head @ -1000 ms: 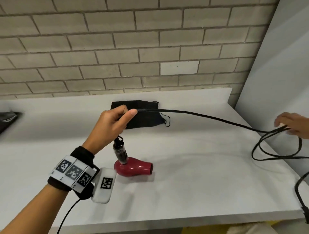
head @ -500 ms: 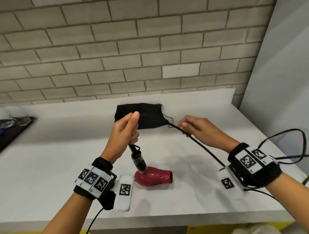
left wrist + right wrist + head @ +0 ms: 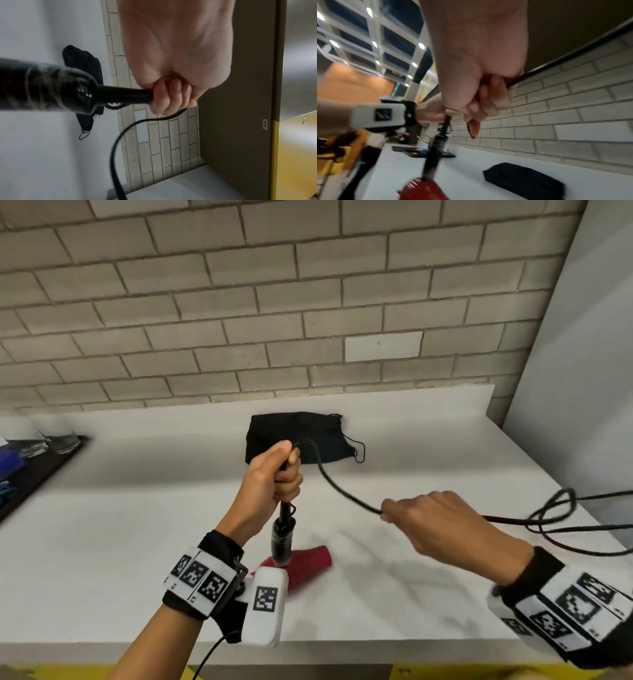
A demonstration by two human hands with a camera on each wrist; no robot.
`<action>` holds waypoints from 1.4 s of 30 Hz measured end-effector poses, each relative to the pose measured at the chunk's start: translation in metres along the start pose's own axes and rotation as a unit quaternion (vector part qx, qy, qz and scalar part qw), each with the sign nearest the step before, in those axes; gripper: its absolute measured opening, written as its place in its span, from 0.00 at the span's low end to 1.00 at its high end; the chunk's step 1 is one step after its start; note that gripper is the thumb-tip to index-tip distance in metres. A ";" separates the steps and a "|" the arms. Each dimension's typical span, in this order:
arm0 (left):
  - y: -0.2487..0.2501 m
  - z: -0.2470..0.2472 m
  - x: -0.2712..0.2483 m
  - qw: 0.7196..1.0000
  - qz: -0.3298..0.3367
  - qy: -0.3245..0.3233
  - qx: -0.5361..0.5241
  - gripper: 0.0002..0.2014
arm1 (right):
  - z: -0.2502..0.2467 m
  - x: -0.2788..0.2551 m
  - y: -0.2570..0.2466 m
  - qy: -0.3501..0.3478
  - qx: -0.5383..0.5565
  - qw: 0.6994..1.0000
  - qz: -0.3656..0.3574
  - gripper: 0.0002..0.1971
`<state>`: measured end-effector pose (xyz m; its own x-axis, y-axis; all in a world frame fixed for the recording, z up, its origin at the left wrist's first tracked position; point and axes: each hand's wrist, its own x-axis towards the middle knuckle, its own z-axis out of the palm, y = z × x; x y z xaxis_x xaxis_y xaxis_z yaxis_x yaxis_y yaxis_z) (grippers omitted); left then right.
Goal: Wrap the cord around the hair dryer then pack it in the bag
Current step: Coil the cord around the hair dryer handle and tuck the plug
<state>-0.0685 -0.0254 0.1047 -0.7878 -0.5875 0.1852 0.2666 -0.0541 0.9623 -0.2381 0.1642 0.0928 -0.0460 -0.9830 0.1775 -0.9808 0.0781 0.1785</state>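
Wrapping: not yet begun; no turn of the cord (image 3: pixel 342 491) is seen on the hair dryer (image 3: pixel 301 559).
Left hand (image 3: pixel 270 477): clenched on the dryer's upright handle, above the worktop (image 3: pixel 137 525).
Right hand (image 3: pixel 435 525): closed around the cord.
Bag (image 3: pixel 298 436): lying behind, unpacked.

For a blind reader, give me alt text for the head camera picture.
A left hand grips the black stem of a red hair dryer resting on a white counter, while the right hand holds its black cord. A black bag lies behind.
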 end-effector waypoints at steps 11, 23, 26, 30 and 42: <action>-0.002 0.042 -0.005 0.996 -0.015 -0.082 0.045 0.18 | -0.061 0.027 -0.035 0.126 0.147 0.978 -0.080 0.17; 0.000 0.032 -0.012 0.984 -0.065 -0.167 -0.012 0.22 | -0.043 0.031 0.020 0.202 0.238 0.950 0.032 0.13; -0.001 0.020 -0.013 0.986 -0.070 -0.149 -0.036 0.19 | -0.036 0.015 0.052 0.185 0.207 0.960 0.038 0.20; -0.002 0.021 -0.015 0.981 -0.087 -0.171 -0.033 0.19 | -0.020 -0.008 0.091 0.118 0.187 0.974 0.047 0.19; -0.001 0.032 -0.012 0.981 -0.098 -0.160 -0.046 0.16 | -0.025 -0.018 0.089 0.141 0.270 0.950 0.068 0.32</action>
<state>-0.0771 0.0074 0.1076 -0.9591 -0.2750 0.0668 0.1310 -0.2221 0.9662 -0.3196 0.1930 0.1293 -0.2022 -0.8805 0.4288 -0.9271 0.0309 -0.3736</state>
